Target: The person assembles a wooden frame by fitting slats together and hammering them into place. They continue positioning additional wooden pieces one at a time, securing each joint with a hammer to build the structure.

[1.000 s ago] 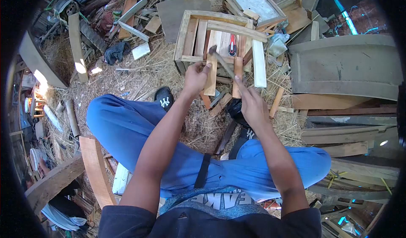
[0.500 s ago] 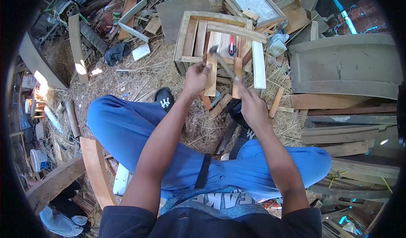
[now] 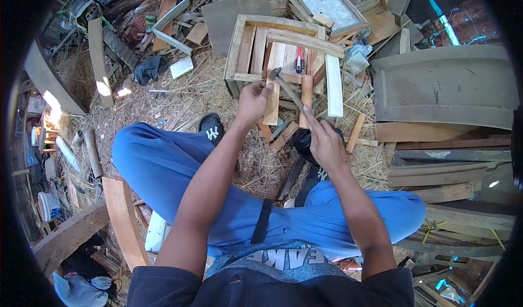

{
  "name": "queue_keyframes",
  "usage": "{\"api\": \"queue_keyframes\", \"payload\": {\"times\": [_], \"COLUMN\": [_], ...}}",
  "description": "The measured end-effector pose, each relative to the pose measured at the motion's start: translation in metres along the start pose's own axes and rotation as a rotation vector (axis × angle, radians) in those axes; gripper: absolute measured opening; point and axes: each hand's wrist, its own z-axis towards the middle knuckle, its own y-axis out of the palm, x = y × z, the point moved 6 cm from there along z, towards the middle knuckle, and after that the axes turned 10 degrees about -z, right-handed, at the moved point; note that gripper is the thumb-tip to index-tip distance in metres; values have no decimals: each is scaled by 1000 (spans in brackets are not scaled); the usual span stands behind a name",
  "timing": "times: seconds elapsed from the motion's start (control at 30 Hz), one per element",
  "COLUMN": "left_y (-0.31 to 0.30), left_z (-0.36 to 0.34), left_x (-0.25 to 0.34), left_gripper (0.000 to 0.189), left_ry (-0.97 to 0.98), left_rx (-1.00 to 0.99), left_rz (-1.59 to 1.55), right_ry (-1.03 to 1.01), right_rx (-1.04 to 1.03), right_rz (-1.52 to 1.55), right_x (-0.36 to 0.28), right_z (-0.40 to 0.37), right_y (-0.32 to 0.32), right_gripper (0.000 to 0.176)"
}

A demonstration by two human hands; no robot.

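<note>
My right hand (image 3: 327, 142) is closed round the handle of a hammer (image 3: 292, 95), whose head rests on or just over a light wooden slat (image 3: 271, 109). My left hand (image 3: 253, 103) grips that slat's left edge, fingertips close below the hammer head; any nail there is too small to make out. The slat juts toward me from a wooden crate-like frame (image 3: 238, 48). A second, browner slat (image 3: 306, 105) sticks out beside it, partly behind the hammer handle. Inside the frame lies a red and black tool (image 3: 299, 61).
A white-faced board (image 3: 334, 86) leans at the frame's right side. Large grey panels (image 3: 444, 83) and stacked planks (image 3: 447, 170) fill the right. Straw and wood scraps cover the ground. A long plank (image 3: 124, 220) stands by my left knee, and a dark cloth (image 3: 151, 70) lies farther off.
The hammer head, blurred earlier, has come down slightly toward me and now shows sharply at the slat. My right hand has shifted a little lower; my left hand stays in place.
</note>
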Motion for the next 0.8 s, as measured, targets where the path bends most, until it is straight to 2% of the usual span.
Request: {"api": "queue_keyframes", "payload": {"times": [0.2,0.37,0.43,0.5,0.57,0.63,0.7,0.8], "left_y": [3,4,4,5,3,1,2,2], "left_z": [-9,-15,-14,-10,-9,-9,-6,-9], "left_x": [14,26,18,13,7,9,8,13], "left_gripper": [33,30,30,32,32,32,33,32], "left_ry": [-69,-86,-107,24,51,78,-19,-11], "left_rx": [-18,-6,-1,-43,-36,-39,-57,-8], "left_rz": [-42,-15,-18,-101,-26,48,-14,-42], "right_ry": [42,112,139,163,252,228,156,98], "right_rx": [10,-64,-25,15,-32,-22,69,70], "right_rz": [43,83,158,234,170,167,178,203], "right_x": [0,-1,3,12,27,17,9,2], "right_z": [5,10,13,18,22,23,16,7], "right_y": [-4,-9,-9,-8,-4,-11,-16,-13], "right_gripper": [66,64,60,56,52,49,59,60]}}
